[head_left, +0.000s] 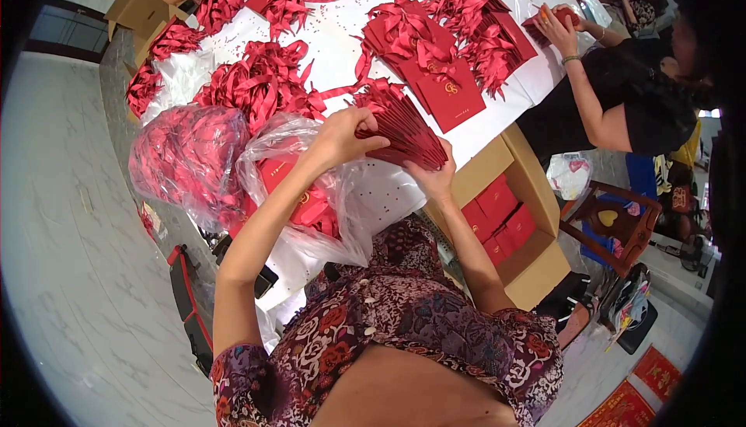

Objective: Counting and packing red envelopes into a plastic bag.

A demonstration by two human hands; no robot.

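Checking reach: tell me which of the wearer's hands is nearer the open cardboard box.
Right. The right hand is just up-left of the cardboard box; the left hand is farther left, at the red stack.

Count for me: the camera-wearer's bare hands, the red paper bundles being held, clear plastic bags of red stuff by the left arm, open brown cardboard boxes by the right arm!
Bare hands: 2 (left hand, right hand)
Held red paper bundle: 1
Clear plastic bags: 2 (bulging bag, open bag)
Open brown cardboard box: 1
Total: 6
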